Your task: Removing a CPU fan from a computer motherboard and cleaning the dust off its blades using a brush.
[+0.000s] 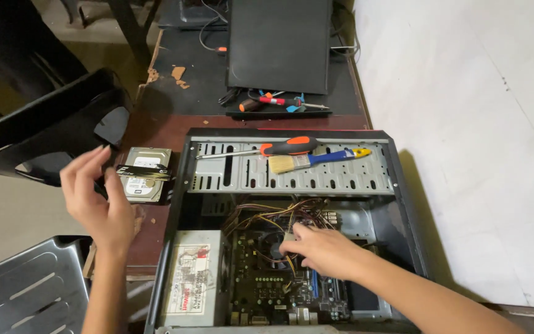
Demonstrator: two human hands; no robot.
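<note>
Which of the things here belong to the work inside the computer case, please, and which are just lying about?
In hand:
computer case
motherboard
wire bundle
right hand
left hand
hard drive

Lying about:
screwdriver
brush
plastic chair
small tools

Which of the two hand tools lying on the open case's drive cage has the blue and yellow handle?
The paintbrush. Its handle is blue with a yellow end; the screwdriver just behind it has an orange and black handle.
</note>
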